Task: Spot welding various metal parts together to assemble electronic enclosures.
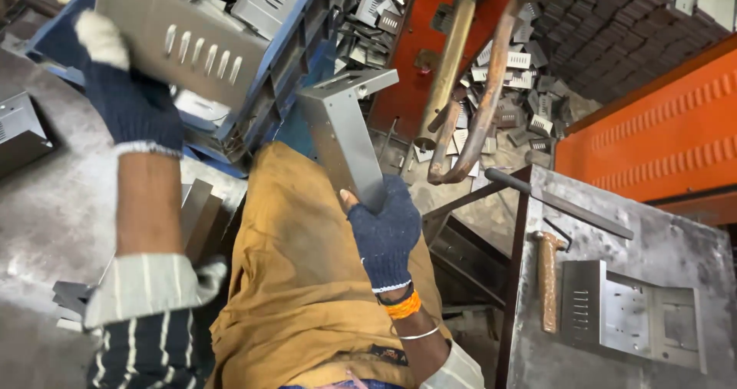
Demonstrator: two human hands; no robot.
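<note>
My left hand point(123, 90), in a dark blue knit glove with a white fingertip, grips a grey sheet-metal panel with louvre slots point(180, 40) over a blue crate point(295, 47). My right hand point(384, 232), also gloved, holds an L-shaped grey metal bracket point(342, 132) upright above my lap, which an ochre apron point(299, 281) covers. The bracket's top flange points toward the copper welding arms point(468, 82).
The blue crate holds more slotted panels. An orange machine body point(660, 136) stands at right. A steel table point(675, 251) at lower right carries a wooden-handled hammer point(546, 281), a long file point(560, 203) and a flat slotted panel point(629, 312). Small metal parts litter the floor beyond.
</note>
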